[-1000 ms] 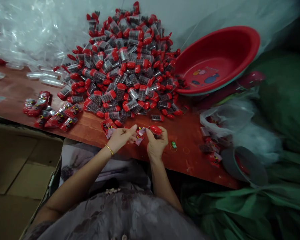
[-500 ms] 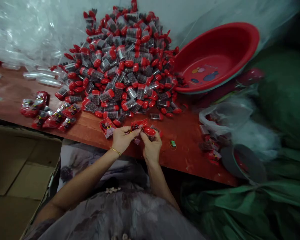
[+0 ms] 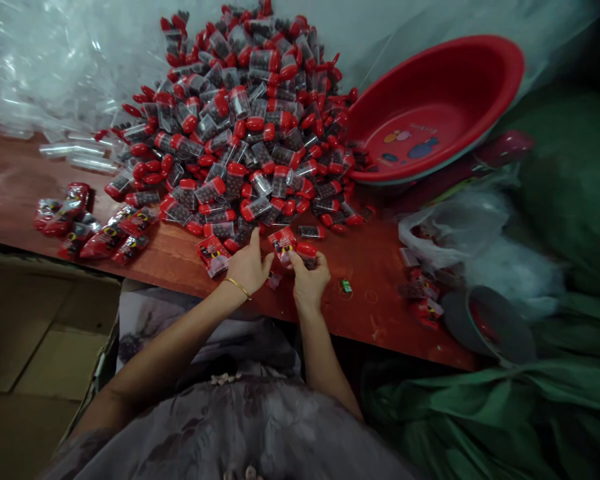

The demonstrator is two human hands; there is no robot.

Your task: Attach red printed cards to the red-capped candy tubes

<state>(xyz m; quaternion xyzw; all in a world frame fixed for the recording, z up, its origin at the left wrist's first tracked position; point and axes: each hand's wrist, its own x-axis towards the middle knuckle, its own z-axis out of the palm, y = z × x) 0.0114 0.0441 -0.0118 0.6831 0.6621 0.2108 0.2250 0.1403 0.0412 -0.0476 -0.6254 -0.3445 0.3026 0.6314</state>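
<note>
Vial: red-capped vial (image 3: 306,252) at the table's near edge, long axis left-right, cap right.
Right hand (image 3: 309,283): closed around the vial.
Left hand (image 3: 249,267): pinching a red label sleeve (image 3: 283,241) at the vial's left end.
Surface: red-brown table (image 3: 180,257).
Far: heap of capped vials (image 3: 250,120).
Basin: red basin (image 3: 430,113), far right, tilted; contents unclear.

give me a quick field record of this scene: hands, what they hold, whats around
left hand: left hand on the red wrapper
right hand: right hand grips a red-capped bottle at the wrapper's mouth
surface: red-brown table
behind: heap of red-capped bottles
left side: wrapped packs
right side: red basin, tilted
lower left: cardboard box
</note>
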